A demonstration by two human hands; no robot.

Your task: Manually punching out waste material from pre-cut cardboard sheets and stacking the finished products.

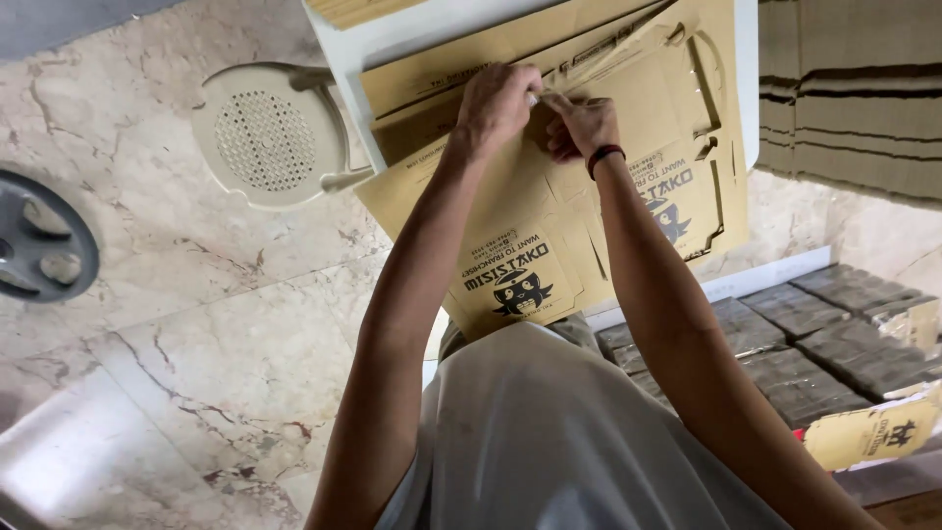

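A flat brown cardboard box blank (549,211) with black printing and cut lines lies on a white table (363,49), one end hanging over the near edge toward me. My left hand (496,103) pinches a fold of the cardboard near the blank's far part. My right hand (581,126), with a dark band on its wrist, grips the same fold right beside it. Both hands almost touch. More flat blanks lie under the top one.
A beige plastic stool (270,132) stands on the marble floor left of the table. A grey wheel-like object (39,250) sits at the far left. Bundles of stacked cardboard (834,334) lie at the right, and a striped stack (849,93) fills the upper right.
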